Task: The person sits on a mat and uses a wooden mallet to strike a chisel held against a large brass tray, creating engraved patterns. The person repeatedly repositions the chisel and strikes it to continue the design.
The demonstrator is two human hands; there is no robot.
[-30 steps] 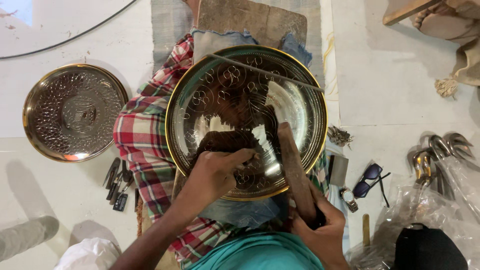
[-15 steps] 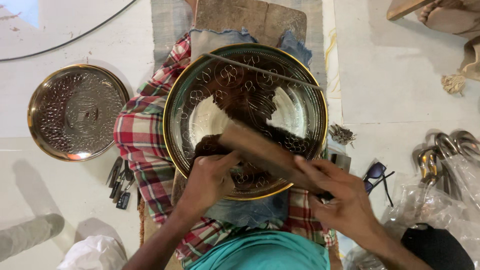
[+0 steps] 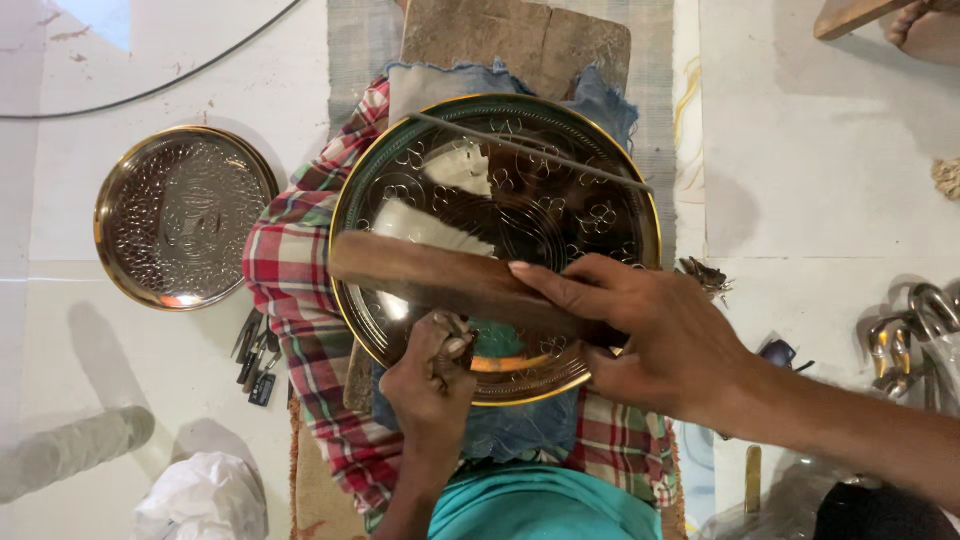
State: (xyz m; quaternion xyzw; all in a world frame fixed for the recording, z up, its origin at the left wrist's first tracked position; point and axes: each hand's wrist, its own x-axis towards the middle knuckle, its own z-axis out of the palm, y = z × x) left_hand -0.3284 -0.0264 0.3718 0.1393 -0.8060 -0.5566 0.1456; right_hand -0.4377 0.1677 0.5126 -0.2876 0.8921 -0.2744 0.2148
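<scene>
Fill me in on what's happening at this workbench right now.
A person sits over a large engraved metal plate with a gold-coloured rim, resting on a red checked cloth. The right hand grips a wooden stick laid across the plate. The left hand is pinched together at the plate's near edge; what it holds is too small to tell. A smaller patterned plate lies to the left, with small dark tools beside the cloth.

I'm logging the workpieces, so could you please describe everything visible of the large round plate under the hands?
The large round plate is shiny silvery metal with a golden rim and engraved looping patterns. It lies on blue cloth over a checked cloth. The left hand presses at its near edge; the right hand holds a wooden stick across it.
</scene>
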